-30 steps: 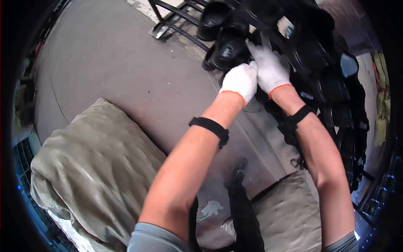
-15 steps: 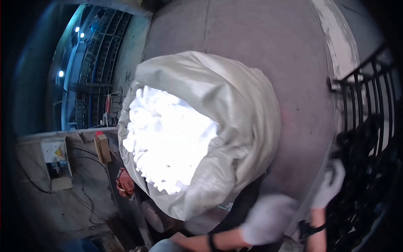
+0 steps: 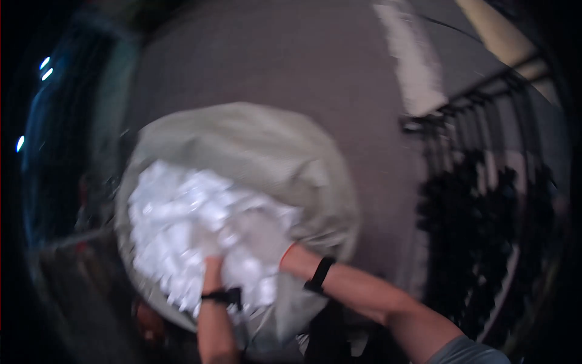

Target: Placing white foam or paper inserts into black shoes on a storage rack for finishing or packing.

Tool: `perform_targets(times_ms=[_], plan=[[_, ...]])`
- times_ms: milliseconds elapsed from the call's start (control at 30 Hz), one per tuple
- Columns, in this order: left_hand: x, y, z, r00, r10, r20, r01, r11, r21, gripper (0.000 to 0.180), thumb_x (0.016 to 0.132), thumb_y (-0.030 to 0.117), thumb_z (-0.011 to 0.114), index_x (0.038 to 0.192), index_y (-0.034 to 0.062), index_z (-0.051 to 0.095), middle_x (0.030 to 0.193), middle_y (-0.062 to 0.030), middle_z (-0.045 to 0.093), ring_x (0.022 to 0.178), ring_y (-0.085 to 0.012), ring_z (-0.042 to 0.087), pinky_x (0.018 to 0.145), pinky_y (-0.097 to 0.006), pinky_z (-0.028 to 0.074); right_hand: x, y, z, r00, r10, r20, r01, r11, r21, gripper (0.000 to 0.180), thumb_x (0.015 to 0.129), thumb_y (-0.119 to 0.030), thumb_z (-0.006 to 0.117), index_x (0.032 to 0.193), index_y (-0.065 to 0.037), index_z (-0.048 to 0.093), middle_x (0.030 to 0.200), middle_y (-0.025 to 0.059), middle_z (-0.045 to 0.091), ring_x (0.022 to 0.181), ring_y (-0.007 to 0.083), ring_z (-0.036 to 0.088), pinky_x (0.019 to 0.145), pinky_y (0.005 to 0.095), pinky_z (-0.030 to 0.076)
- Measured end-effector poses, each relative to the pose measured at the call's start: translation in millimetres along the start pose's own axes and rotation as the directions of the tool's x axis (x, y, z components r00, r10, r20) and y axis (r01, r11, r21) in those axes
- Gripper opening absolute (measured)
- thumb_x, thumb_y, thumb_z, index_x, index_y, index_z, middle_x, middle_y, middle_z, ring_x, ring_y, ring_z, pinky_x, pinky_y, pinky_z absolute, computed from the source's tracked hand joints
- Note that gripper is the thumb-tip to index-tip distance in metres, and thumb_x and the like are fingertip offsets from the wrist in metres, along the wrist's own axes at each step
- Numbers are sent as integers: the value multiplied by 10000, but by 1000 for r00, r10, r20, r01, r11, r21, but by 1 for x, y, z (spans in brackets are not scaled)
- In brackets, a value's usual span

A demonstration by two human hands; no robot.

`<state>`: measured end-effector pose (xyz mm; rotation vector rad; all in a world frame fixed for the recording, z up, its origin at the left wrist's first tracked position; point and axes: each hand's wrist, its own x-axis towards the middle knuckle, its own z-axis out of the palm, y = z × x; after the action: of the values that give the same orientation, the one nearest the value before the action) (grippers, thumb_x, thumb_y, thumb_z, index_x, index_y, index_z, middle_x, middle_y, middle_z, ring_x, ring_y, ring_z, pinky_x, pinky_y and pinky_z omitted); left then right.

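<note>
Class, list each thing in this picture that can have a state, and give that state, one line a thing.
Sack: open, filled with white pieces
White pieces: loose, heaped
Left hand: gloved, at the white pieces, grip too blurred to tell
Right hand: gloved, likewise
Black wristbands: fastened
Black rack: loaded with dark things
Lights: lit

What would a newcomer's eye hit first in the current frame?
Probably the bright white pile filling the mouth of the big grey-green sack, left of centre. Next, the left hand and right hand in that pile, both blurred; an orange cuff edge shows at the right wrist. Then the black rack at the right, with dark items clustered on it.
</note>
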<state>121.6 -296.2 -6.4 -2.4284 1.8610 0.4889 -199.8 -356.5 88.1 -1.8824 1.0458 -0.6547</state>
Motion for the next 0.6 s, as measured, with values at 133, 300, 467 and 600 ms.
perform_targets(times_ms=[133, 300, 467, 600], plan=[[-94, 136, -30, 967, -251, -35, 177, 767, -616, 557, 1099, 216, 602, 1566, -68, 496, 1299, -140, 695, 1162, -241, 655, 1025, -406, 527, -103, -10, -125, 920, 143, -366, 70, 857, 511, 565, 856, -25, 638, 1415, -14, 559, 1348, 208, 602, 1312, 414, 599, 1189, 494, 454], [-155, 332, -111, 905, 407, -124, -307, 422, -853, 353, 949, 161, 704, 1236, -41, 742, 1056, -99, 735, 914, -183, 694, 806, -352, 558, -184, -10, -240, 819, 433, -375, 160, 457, 875, 791, 858, 30, 537, 1640, -30, 436, 1587, 234, 499, 1537, 398, 465, 1299, 453, 350], [-150, 517, -50, 629, 639, 442, -190, 678, -710, 330, 928, 110, 706, 1223, -25, 771, 1068, -143, 763, 979, -219, 733, 900, -353, 586, -321, 84, -288, 775, 333, -538, -254, 942, 217, 712, 923, -101, 722, 1604, -25, 529, 1707, 296, 377, 1582, 459, 421, 1283, 511, 391], [-165, 671, 63, 420, 638, 645, 323, 559, -764, 360, 873, 6, 650, 1206, -23, 785, 1231, -194, 749, 1098, -204, 723, 962, -366, 576, -434, 175, -318, 456, 646, -613, -525, 751, 401, 681, 927, -116, 739, 1567, 16, 545, 1535, 269, 598, 1376, 411, 656, 1165, 468, 529]])
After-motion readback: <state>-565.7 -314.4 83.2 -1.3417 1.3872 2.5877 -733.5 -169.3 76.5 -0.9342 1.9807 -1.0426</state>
